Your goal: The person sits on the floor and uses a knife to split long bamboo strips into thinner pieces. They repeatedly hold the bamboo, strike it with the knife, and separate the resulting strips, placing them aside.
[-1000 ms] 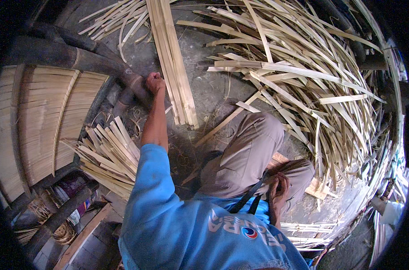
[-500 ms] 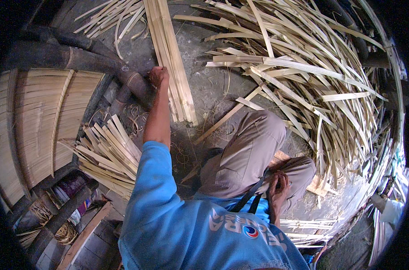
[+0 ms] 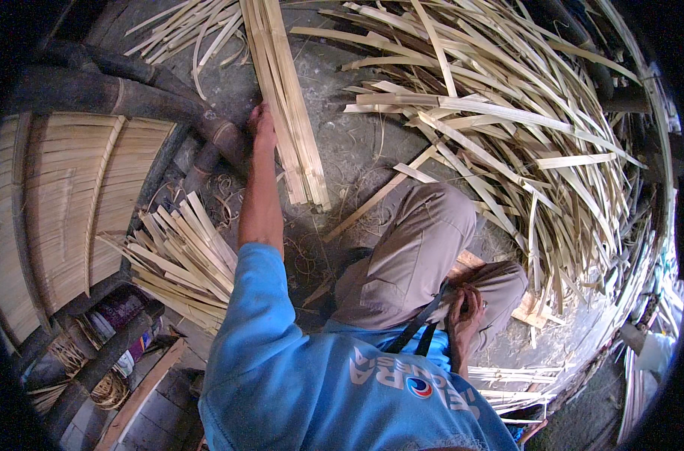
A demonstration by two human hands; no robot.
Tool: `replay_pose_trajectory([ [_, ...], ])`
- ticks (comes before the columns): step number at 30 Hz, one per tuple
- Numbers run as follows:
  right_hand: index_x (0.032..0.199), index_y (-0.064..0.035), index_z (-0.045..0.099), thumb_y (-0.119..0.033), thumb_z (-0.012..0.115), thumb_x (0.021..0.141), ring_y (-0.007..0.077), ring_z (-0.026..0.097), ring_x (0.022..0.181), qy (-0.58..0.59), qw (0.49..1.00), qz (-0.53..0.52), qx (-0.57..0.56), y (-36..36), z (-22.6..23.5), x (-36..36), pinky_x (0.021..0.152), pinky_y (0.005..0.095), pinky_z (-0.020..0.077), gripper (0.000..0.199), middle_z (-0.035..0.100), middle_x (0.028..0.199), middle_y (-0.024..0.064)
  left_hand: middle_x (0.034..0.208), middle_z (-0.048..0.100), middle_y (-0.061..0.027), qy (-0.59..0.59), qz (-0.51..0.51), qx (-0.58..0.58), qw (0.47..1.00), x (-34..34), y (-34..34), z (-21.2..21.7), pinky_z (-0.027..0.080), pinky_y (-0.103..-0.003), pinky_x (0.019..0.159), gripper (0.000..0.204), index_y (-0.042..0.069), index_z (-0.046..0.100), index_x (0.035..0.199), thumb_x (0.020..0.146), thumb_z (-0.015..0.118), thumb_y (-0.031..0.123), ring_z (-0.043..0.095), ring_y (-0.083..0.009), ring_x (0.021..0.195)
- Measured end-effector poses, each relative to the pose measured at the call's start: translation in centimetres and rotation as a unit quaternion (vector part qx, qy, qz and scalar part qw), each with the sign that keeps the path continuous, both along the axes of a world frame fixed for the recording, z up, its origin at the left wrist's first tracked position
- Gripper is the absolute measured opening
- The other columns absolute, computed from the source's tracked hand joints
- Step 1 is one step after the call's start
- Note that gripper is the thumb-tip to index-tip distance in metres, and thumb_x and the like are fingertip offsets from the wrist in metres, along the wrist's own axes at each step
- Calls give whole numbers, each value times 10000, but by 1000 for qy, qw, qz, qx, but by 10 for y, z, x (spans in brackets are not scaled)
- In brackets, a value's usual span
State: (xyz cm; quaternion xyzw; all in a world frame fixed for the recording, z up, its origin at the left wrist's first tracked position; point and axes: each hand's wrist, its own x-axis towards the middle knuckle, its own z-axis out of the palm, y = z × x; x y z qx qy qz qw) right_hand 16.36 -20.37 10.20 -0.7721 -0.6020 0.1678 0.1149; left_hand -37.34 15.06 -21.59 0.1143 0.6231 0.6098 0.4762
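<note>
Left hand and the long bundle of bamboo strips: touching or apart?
Touching. The head view shows the left hand pressed against the edge of the bundle of bamboo strips.

The fingers of the left hand (image 3: 262, 120) are tucked behind the edge of the long bundle of bamboo strips (image 3: 285, 98), so whether they grip it cannot be told. That bundle runs off the top edge. The right hand (image 3: 462, 316) rests half behind the bent knee (image 3: 500, 282), its palm hidden. The heap of loose bamboo slats (image 3: 507, 128) fades into the dark rim on the right. Small objects at lower left, beside the dark bamboo poles (image 3: 101, 361), are too dim to name.
</note>
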Motion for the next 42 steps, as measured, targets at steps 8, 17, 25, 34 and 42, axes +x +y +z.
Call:
replay_pose_trajectory([
  [8, 1009, -22, 679, -149, 571, 937, 336, 616, 994, 7, 1000, 5, 16, 0, -2, 0, 879, 448, 429, 181, 673, 1049, 141, 903, 667, -64, 59, 158, -24, 985, 16, 5, -5, 527, -359, 775, 213, 19, 654, 955, 955, 646, 231, 602, -193, 805],
  [17, 1013, -18, 673, -181, 572, 932, 349, 609, 988, -11, 1000, -6, 12, -6, -11, 4, 894, 462, 421, 208, 667, 1049, 161, 911, 585, -21, -224, 363, 25, 904, 49, -1, 78, 542, -352, 778, 240, 168, 530, 1155, 944, 637, 130, 579, -178, 775],
  [25, 1034, -22, 668, -202, 564, 932, 357, 604, 1012, -25, 1000, 7, 14, 1, -4, 1, 892, 471, 420, 232, 664, 1064, 167, 1052, 603, -82, -130, 118, 61, 983, 28, -50, 99, 464, -422, 1035, 335, 163, 543, 1295, 1018, 544, 352, 568, -245, 1037],
  [34, 1058, -73, 687, -174, 564, 951, 325, 617, 1032, -29, 999, 2, 21, 0, -4, 5, 883, 442, 436, 192, 675, 1095, 118, 938, 721, -118, 191, -250, -146, 938, 41, -102, 101, 533, -361, 766, 304, 87, 670, 1109, 939, 630, 337, 688, -236, 850],
  [42, 1067, -87, 691, -206, 595, 938, 310, 617, 1053, -36, 999, -28, 8, -1, -10, 10, 915, 438, 424, 200, 673, 1123, 89, 809, 705, -184, 622, -319, -185, 691, 119, -177, 122, 540, -474, 744, 235, 27, 704, 956, 862, 681, 241, 692, -388, 819],
])
